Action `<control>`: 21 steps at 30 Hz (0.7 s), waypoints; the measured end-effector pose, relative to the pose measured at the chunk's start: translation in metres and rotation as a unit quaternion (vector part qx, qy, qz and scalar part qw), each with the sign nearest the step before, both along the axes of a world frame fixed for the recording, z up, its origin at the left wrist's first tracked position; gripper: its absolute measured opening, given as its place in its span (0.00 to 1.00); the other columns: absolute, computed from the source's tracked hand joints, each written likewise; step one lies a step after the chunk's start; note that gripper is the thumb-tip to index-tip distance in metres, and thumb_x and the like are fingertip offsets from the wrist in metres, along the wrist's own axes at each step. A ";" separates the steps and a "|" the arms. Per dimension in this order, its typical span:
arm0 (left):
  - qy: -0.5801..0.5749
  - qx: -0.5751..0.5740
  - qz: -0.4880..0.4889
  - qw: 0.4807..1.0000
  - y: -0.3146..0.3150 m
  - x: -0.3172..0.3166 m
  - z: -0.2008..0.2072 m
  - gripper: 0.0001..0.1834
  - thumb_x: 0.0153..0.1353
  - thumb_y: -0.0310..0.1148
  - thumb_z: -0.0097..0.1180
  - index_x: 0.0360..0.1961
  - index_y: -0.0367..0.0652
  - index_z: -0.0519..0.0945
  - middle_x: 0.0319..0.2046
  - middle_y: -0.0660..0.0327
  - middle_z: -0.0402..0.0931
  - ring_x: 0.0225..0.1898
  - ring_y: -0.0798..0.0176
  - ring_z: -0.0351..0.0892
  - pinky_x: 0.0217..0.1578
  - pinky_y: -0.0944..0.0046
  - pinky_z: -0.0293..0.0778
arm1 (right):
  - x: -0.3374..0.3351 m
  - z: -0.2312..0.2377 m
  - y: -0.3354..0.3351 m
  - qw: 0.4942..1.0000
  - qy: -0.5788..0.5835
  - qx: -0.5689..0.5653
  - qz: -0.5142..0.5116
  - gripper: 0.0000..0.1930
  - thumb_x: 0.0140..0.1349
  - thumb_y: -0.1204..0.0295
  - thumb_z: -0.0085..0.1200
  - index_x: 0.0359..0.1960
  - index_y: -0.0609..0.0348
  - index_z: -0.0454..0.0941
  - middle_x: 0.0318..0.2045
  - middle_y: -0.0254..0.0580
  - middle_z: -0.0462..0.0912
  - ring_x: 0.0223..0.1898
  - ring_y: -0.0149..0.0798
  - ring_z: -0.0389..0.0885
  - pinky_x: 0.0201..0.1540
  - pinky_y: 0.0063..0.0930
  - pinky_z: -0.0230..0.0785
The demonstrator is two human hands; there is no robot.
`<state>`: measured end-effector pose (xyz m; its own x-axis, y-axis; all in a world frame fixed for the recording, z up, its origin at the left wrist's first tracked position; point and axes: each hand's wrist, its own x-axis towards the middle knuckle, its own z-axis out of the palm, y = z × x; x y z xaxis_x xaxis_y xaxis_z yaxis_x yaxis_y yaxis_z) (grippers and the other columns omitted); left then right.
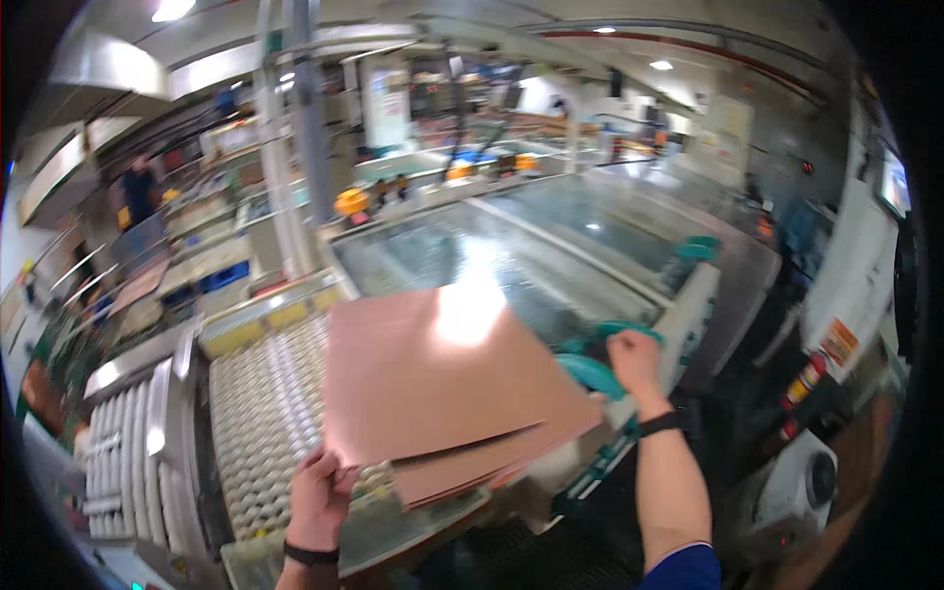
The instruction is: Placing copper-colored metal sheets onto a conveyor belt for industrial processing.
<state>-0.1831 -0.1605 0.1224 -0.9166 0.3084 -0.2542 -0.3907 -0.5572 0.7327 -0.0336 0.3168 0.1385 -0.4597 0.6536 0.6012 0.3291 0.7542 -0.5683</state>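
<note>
A thin copper-coloured sheet (423,374) is pinched at its near left corner by my left hand (320,492). It lies over further copper-coloured sheets (472,472), with a dark gap between them along the near edge. Bright light glares off its far part. To the right of the sheets my right hand (635,364) is closed beside a green curved handle (590,376). What its fingers hold, if anything, is hidden. Both wrists wear dark bands.
Left of the sheets runs a conveyor bed of pale rollers (261,423), with larger rollers (128,452) beyond it. Ahead stands a machine with clear covers (442,256) and another green handle (698,248). Orange knobs (352,203) line its far side. A person (141,192) stands far left.
</note>
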 end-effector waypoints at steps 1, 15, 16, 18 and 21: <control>0.014 0.029 -0.022 0.999 -0.010 -0.006 -0.003 0.04 0.64 0.19 0.51 0.35 0.38 0.76 0.22 0.67 0.68 0.24 0.70 0.69 0.25 0.70 0.66 | 0.007 0.001 0.006 1.000 0.013 0.002 -0.005 0.13 0.59 0.65 0.54 0.24 0.64 0.79 0.22 0.57 0.77 0.26 0.57 0.77 0.30 0.47 0.65; 0.078 -0.125 0.177 0.973 -0.197 -0.122 -0.036 0.08 0.70 0.25 0.46 0.38 0.39 0.79 0.26 0.63 0.79 0.23 0.69 0.76 0.22 0.72 0.73 | -0.001 -0.002 0.014 1.000 -0.012 -0.018 0.021 0.16 0.66 0.68 0.53 0.23 0.67 0.72 0.17 0.43 0.68 0.21 0.37 0.67 0.29 0.37 0.59; 0.070 -0.137 0.185 0.971 -0.204 -0.133 -0.051 0.08 0.68 0.24 0.46 0.38 0.39 0.79 0.27 0.63 0.79 0.24 0.69 0.77 0.23 0.72 0.73 | -0.004 0.000 0.005 1.000 -0.014 -0.021 0.012 0.16 0.66 0.68 0.53 0.23 0.68 0.72 0.17 0.43 0.68 0.21 0.36 0.66 0.28 0.36 0.58; 0.058 -0.166 0.180 0.968 -0.212 -0.154 -0.079 0.09 0.64 0.21 0.46 0.40 0.37 0.79 0.29 0.60 0.80 0.24 0.67 0.77 0.22 0.71 0.74 | -0.002 0.002 0.007 1.000 -0.009 -0.018 0.017 0.16 0.65 0.69 0.54 0.22 0.68 0.71 0.17 0.44 0.67 0.21 0.37 0.65 0.28 0.37 0.57; -0.010 -0.208 0.160 0.965 -0.209 -0.178 -0.118 0.11 0.62 0.17 0.43 0.40 0.32 0.78 0.27 0.56 0.80 0.22 0.65 0.77 0.18 0.67 0.71 | -0.004 0.002 0.005 0.999 -0.022 -0.034 0.019 0.15 0.65 0.70 0.54 0.23 0.68 0.71 0.17 0.44 0.67 0.22 0.36 0.65 0.28 0.36 0.57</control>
<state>-0.3611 -0.3693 0.0041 -0.9418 -0.1214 -0.3134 -0.2639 -0.3103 0.9133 -0.0377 0.3216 0.1400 -0.5110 0.6739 0.5336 0.3267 0.7265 -0.6046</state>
